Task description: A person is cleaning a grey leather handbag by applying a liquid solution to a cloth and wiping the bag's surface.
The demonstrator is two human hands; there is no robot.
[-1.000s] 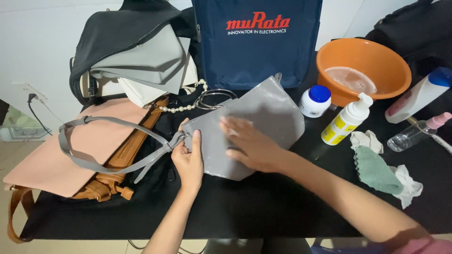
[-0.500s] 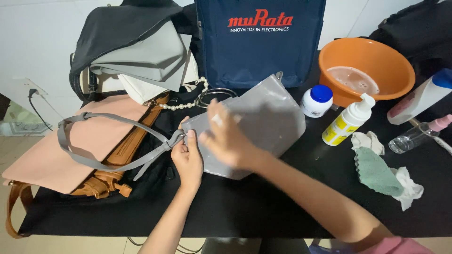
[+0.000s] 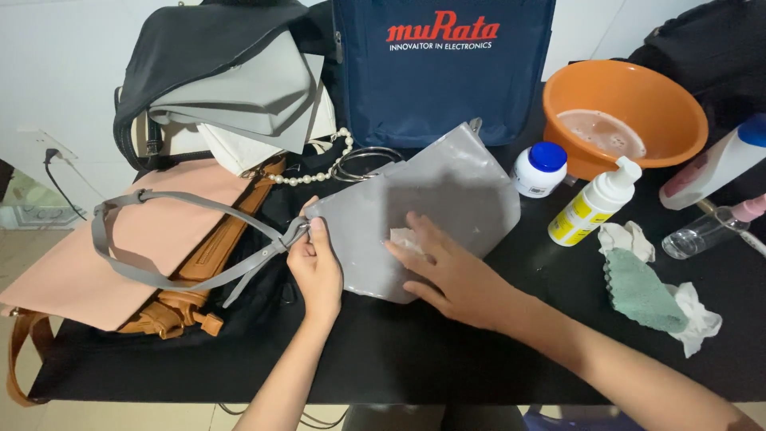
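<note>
A grey handbag (image 3: 447, 199) lies flat on the black table (image 3: 447, 359), its long grey strap (image 3: 159, 263) trailing left. My left hand (image 3: 317, 267) pinches the bag's left corner where the strap joins. My right hand (image 3: 443, 267) presses a small white cloth (image 3: 405, 238) against the bag's front face, fingers spread over it.
A pink bag (image 3: 104, 263) and a tan leather bag (image 3: 199, 279) lie at left. Behind stand a pile of grey and black bags (image 3: 231, 88) and a navy tote (image 3: 443, 72). At right are an orange basin (image 3: 626, 112), white jar (image 3: 540, 169), pump bottle (image 3: 594, 206), spray bottle (image 3: 710, 227), green cloth (image 3: 642, 287).
My right hand has slid down and toward me across the grey bag's face with the white cloth. My left hand has kept its hold on the corner.
</note>
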